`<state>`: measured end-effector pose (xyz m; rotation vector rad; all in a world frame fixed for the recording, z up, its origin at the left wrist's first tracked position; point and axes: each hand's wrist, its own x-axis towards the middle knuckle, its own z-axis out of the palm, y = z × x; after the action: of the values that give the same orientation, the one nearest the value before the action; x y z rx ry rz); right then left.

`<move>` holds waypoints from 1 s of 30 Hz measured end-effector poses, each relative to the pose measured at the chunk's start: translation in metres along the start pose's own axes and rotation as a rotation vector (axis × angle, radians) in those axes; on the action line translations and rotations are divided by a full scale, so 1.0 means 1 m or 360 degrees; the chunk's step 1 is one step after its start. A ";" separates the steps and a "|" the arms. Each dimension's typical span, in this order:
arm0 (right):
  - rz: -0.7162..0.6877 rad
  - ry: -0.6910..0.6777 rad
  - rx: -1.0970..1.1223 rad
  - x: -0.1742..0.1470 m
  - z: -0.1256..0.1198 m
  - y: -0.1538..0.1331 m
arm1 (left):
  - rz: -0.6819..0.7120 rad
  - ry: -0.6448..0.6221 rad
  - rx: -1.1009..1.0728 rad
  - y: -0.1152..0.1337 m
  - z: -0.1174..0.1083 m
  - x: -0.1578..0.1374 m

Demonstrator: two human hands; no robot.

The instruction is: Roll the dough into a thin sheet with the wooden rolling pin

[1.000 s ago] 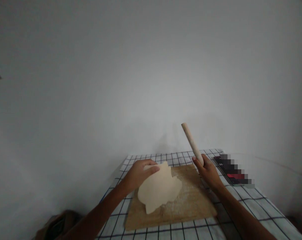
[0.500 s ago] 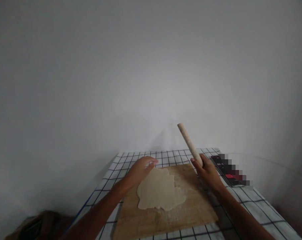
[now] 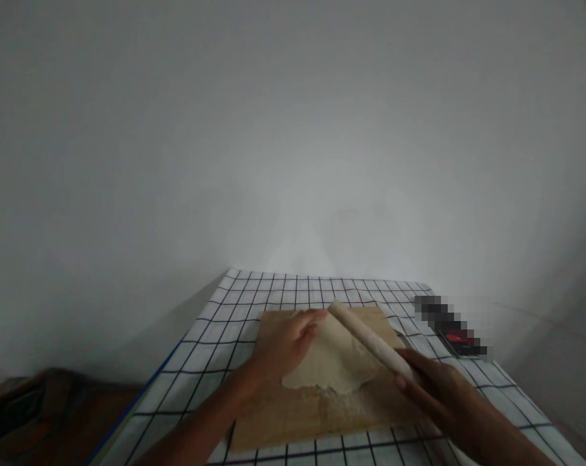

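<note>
A thin, uneven sheet of dough [image 3: 339,362] lies on a wooden board [image 3: 273,421]. My right hand [image 3: 433,382] is wrapped around the near end of a pale wooden rolling pin [image 3: 370,340], which slants across the right part of the dough. Over the left part of the dough is my left hand [image 3: 293,340], fingers stretched toward the pin's far end and thumb apart from them. Its fingertips come right up to that end; whether they touch it I cannot tell. Loose flour [image 3: 336,401] dusts the board in front of the dough.
A white cloth with a dark grid [image 3: 206,349] covers the table. A phone-like dark object [image 3: 460,340], partly blurred out, rests at the right edge. The wall [image 3: 293,162] rises behind the table. Something brown [image 3: 55,414] is low on the left.
The rolling pin has come down from its raised, tilted position to lie over the dough. My right hand moved nearer and lower; my left hand moved right toward the pin's far end.
</note>
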<state>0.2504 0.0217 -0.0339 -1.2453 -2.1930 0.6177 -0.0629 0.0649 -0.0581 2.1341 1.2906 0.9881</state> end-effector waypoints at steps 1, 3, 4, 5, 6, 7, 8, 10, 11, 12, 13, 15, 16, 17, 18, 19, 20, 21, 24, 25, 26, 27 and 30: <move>-0.0005 -0.0026 -0.0031 -0.012 0.002 0.000 | -0.0019 0.0045 -0.0142 -0.001 0.000 0.000; 0.0029 -0.0165 -0.0116 -0.026 0.003 0.003 | 0.0001 0.0105 -0.0318 0.002 -0.004 0.001; 0.0031 -0.0209 -0.0176 -0.026 0.003 0.005 | 0.0022 0.0131 -0.0346 0.007 -0.007 0.002; 0.0021 -0.0231 -0.0252 -0.022 0.002 0.006 | 0.0043 0.0151 -0.0344 0.013 -0.010 0.003; -0.0017 -0.0229 -0.0334 -0.014 -0.001 0.005 | 0.0062 0.0162 -0.0322 0.020 -0.014 0.005; -0.0069 -0.0229 -0.0425 -0.003 -0.004 0.003 | 0.0082 0.0161 -0.0287 0.027 -0.019 0.006; -0.0148 -0.0234 -0.0512 0.010 -0.007 -0.001 | 0.0099 0.0153 -0.0248 0.035 -0.022 0.008; -0.0396 -0.0331 -0.0563 0.037 -0.015 -0.013 | 0.0118 0.0126 -0.0170 0.048 -0.025 0.010; -0.0473 -0.0402 -0.0513 0.049 -0.017 -0.020 | 0.0120 0.0104 -0.0126 0.052 -0.024 0.010; -0.0512 -0.0470 -0.0432 0.060 -0.019 -0.025 | 0.0117 0.0080 -0.0067 0.055 -0.022 0.009; -0.0546 -0.0520 -0.0365 0.068 -0.019 -0.030 | 0.0105 0.0060 0.0011 0.055 -0.018 0.007; -0.0614 -0.0523 -0.0356 0.080 -0.015 -0.033 | 0.0066 0.0049 0.0230 0.052 -0.008 0.001; -0.0638 -0.0507 -0.0361 0.082 -0.012 -0.032 | 0.0041 0.0071 0.0360 0.049 -0.003 -0.002; -0.0651 -0.0482 -0.0371 0.084 -0.008 -0.029 | 0.0017 0.0104 0.0491 0.046 0.002 -0.006; -0.0646 -0.0445 -0.0384 0.085 -0.003 -0.025 | 0.0002 0.0142 0.0612 0.043 0.005 -0.010; -0.0620 -0.0392 -0.0406 0.085 0.001 -0.019 | -0.0002 0.0170 0.0719 0.041 0.008 -0.013; -0.0581 -0.0329 -0.0437 0.085 0.004 -0.014 | 0.0002 0.0189 0.0812 0.039 0.010 -0.015; -0.0539 -0.0262 -0.0474 0.086 0.007 -0.008 | 0.0008 0.0192 0.0895 0.038 0.011 -0.016; -0.0505 -0.0129 -0.0547 0.094 0.011 0.007 | 0.0008 0.0150 0.1108 0.032 0.010 -0.012; -0.0533 -0.0140 -0.0553 0.099 0.013 0.010 | -0.0005 0.0132 0.1164 0.029 0.010 -0.009; -0.0566 -0.0178 -0.0558 0.105 0.014 0.013 | -0.0026 0.0115 0.1213 0.025 0.009 -0.006; -0.0592 -0.0235 -0.0572 0.111 0.016 0.016 | -0.0057 0.0101 0.1256 0.022 0.009 -0.002; -0.0524 -0.0392 -0.0631 0.125 0.024 0.022 | -0.0164 0.0098 0.1357 0.010 0.009 0.006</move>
<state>0.1946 0.1381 -0.0373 -0.9894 -2.7478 0.2152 -0.0484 0.0653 -0.0548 2.5828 2.0949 0.4872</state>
